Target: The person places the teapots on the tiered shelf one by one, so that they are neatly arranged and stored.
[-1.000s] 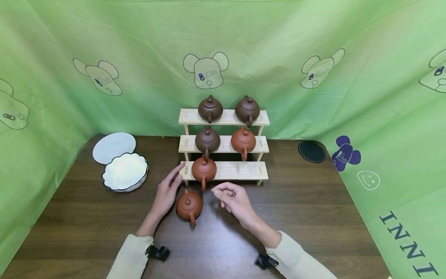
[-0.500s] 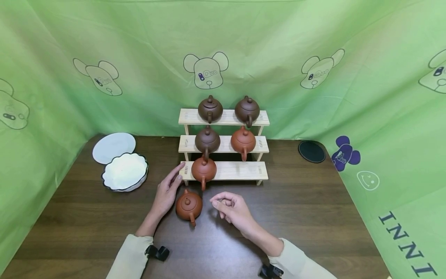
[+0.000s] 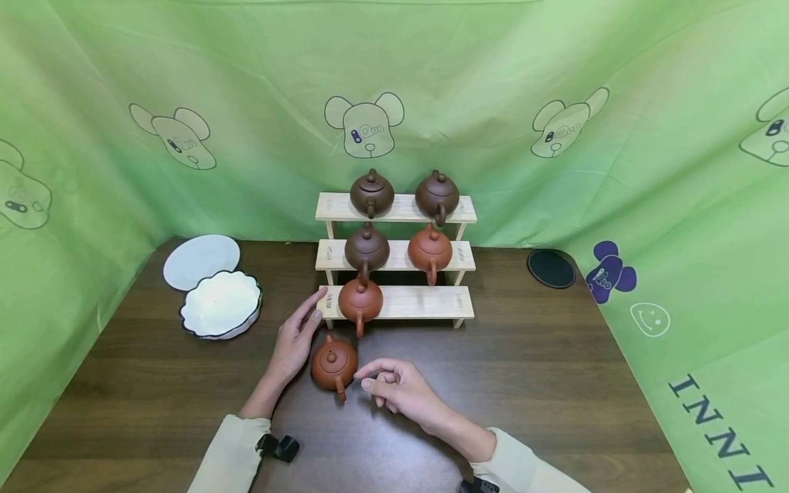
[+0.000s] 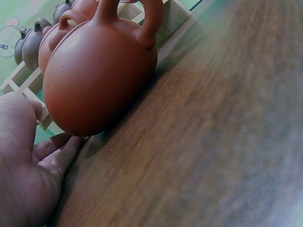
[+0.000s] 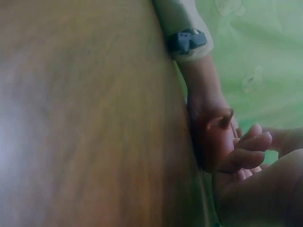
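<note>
On the table, a reddish-brown clay teapot [image 3: 333, 365] stands upright in front of a three-step wooden rack [image 3: 425, 302], its handle pointing toward me. My left hand [image 3: 292, 347] is at the rack's lower left end, fingers extended, the index fingertip at the bottom step's edge. In the left wrist view that hand [image 4: 29, 175] lies beside the teapot [image 4: 102, 78]; whether they touch I cannot tell. Just right of the teapot, my right hand [image 3: 401, 394] hovers with nothing in it, index finger reaching toward the pot and the other fingers loosely bent.
Another reddish teapot [image 3: 360, 300] sits on the bottom step's left side. The middle step bears a dark teapot [image 3: 367, 248] and a reddish one [image 3: 430, 248]; two dark teapots [image 3: 372, 194] top the rack. Left are a white plate [image 3: 200, 260] and scalloped bowl [image 3: 220, 305]; right, a black coaster [image 3: 551, 268].
My right hand has moved back from near the bottom step, down and left to beside the table teapot. The left hand and the teapots have stayed in place.
</note>
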The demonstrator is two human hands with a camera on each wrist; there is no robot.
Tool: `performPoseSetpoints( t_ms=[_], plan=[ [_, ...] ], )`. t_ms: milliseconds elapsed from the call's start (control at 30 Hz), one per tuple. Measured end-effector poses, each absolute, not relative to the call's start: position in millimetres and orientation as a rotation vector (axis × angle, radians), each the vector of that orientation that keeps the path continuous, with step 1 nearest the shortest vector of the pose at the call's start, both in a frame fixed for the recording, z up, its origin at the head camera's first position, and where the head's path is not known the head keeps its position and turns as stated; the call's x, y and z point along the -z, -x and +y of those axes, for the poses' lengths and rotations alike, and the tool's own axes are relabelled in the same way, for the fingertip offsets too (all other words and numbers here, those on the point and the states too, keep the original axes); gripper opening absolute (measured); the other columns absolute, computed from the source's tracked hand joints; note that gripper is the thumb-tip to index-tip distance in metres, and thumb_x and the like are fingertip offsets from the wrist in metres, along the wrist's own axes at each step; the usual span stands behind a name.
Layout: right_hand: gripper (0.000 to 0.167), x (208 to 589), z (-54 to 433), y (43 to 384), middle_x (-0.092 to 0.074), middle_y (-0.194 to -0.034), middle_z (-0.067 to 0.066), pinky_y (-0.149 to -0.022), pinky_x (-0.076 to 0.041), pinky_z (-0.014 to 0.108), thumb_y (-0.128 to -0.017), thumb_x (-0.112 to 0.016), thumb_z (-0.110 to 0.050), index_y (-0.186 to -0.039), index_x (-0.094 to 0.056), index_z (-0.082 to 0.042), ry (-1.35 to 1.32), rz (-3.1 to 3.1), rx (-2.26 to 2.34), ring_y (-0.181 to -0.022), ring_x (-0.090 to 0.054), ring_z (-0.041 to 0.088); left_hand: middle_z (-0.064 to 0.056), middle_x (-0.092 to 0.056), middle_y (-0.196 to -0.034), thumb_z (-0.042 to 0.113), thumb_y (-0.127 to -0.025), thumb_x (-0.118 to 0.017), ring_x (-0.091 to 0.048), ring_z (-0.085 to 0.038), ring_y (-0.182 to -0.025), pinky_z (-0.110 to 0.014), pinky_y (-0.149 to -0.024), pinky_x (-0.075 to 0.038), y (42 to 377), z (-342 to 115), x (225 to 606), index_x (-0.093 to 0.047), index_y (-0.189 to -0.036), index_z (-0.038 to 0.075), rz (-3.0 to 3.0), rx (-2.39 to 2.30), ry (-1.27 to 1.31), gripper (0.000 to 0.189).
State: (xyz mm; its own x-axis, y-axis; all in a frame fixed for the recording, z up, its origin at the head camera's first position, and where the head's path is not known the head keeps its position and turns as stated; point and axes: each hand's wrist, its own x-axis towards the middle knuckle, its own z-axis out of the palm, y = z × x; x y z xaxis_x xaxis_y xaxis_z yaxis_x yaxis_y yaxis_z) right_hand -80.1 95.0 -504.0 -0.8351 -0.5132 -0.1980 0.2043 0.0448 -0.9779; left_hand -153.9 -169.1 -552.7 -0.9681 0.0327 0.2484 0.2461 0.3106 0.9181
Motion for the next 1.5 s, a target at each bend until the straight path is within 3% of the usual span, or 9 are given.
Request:
performPoseSetpoints(
  t_ms=[267, 500, 867, 1000, 1200, 1367, 1500],
  plan=[
    [0.027, 503, 86, 75, -0.060, -0.068, -0.005, -0.050, -0.037, 0.017, -0.107, -0.072, -0.008, -0.128, -0.074, 0.008, 0.311, 1.762, 1.786, -0.053, -0.044, 0.003, -0.003, -0.059, -0.165, 0.032, -0.120, -0.053, -0.061, -0.017, -0.142, -0.021, -0.105, -0.049, 161, -173, 569, -0.059, -0.164, 0.026, -2.340, 1.707, 0.317, 0.045],
    [0.027, 507, 79, 73, -0.062, -0.068, -0.005, -0.050, -0.036, 0.017, -0.107, -0.072, -0.011, -0.128, -0.074, 0.006, 0.309, 1.738, 1.752, -0.053, -0.046, 0.003, 0.008, -0.057, -0.166, 0.039, -0.119, -0.053, -0.060, -0.011, -0.142, -0.015, -0.107, -0.046, 167, -177, 581, -0.057, -0.163, 0.038, -2.396, 1.729, 0.267, 0.044],
    [0.034, 512, 76, 73, -0.062, -0.070, -0.009, -0.050, -0.034, 0.017, -0.108, -0.068, -0.011, -0.136, -0.068, 0.008, 0.316, 1.590, 1.727, -0.053, -0.046, 0.000, 0.004, -0.057, -0.166, 0.035, -0.120, -0.053, -0.059, -0.010, -0.142, -0.015, -0.106, -0.047, 163, -175, 575, -0.057, -0.164, 0.034, -2.375, 1.734, 0.289, 0.045],
    [0.031, 511, 77, 72, -0.061, -0.070, -0.009, -0.050, -0.034, 0.017, -0.108, -0.069, -0.012, -0.132, -0.069, 0.007, 0.308, 1.606, 1.737, -0.053, -0.045, 0.001, -0.003, -0.058, -0.166, 0.032, -0.120, -0.053, -0.060, -0.015, -0.142, -0.017, -0.105, -0.048, 159, -173, 569, -0.058, -0.164, 0.027, -2.347, 1.728, 0.312, 0.045],
    [0.023, 509, 82, 70, -0.062, -0.068, -0.007, -0.050, -0.035, 0.018, -0.107, -0.072, -0.013, -0.123, -0.072, 0.004, 0.280, 1.714, 1.730, -0.053, -0.045, 0.002, 0.002, -0.058, -0.165, 0.035, -0.120, -0.053, -0.058, -0.010, -0.144, -0.014, -0.106, -0.046, 157, -171, 564, -0.059, -0.163, 0.029, -2.344, 1.735, 0.293, 0.044],
    [0.017, 510, 88, 70, -0.062, -0.068, -0.007, -0.050, -0.036, 0.017, -0.107, -0.072, -0.012, -0.113, -0.072, 0.003, 0.265, 1.766, 1.738, -0.053, -0.045, 0.003, -0.006, -0.060, -0.164, 0.028, -0.119, -0.055, -0.060, -0.017, -0.143, -0.015, -0.104, -0.047, 154, -169, 557, -0.061, -0.162, 0.021, -2.283, 1.759, 0.333, 0.044],
    [0.016, 510, 92, 71, -0.062, -0.067, -0.007, -0.049, -0.035, 0.017, -0.107, -0.071, -0.013, -0.110, -0.071, 0.002, 0.266, 1.773, 1.733, -0.053, -0.044, 0.003, -0.006, -0.060, -0.164, 0.029, -0.119, -0.055, -0.061, -0.015, -0.142, -0.014, -0.103, -0.049, 157, -170, 560, -0.061, -0.162, 0.020, -2.264, 1.772, 0.349, 0.044]
  ],
)
